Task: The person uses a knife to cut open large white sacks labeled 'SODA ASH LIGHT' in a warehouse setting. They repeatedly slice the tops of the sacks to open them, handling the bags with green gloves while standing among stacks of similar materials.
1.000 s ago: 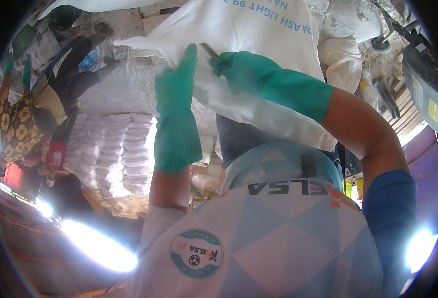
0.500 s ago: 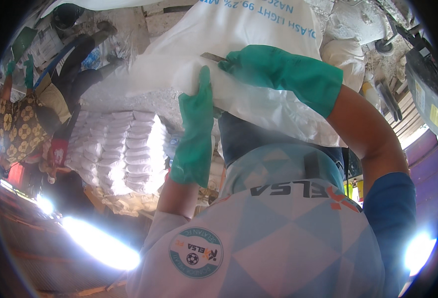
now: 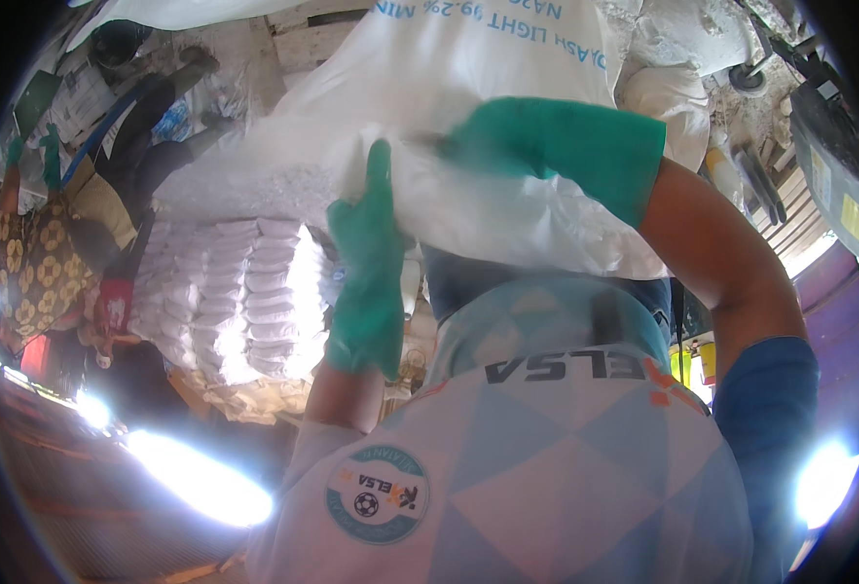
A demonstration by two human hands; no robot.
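Observation:
A big white sack (image 3: 536, 229) with blue print lies in front of me, its material bunched and creased near my body. My left hand (image 3: 364, 243), in a long green rubber glove, grips the sack's edge, thumb up on top and the other fingers mostly hidden. Gloved the same way, my right hand (image 3: 502, 141) is over the sack to the right, smeared by motion. A thin dark blade (image 3: 429, 143), blurred, sticks out of its fist toward my left thumb. Whitish haze hangs around the two hands.
A stack of small white bags (image 3: 239, 297) stands at the left. Beyond it is another person (image 3: 40, 234) in green gloves and a patterned top. More white sacks (image 3: 668, 102) lie at the far right, near a grey machine (image 3: 828, 175).
My left hand has shifted a little left and now blurs slightly. My right hand has moved slightly down and blurs, with less of the blade showing. The sack has shifted slightly left.

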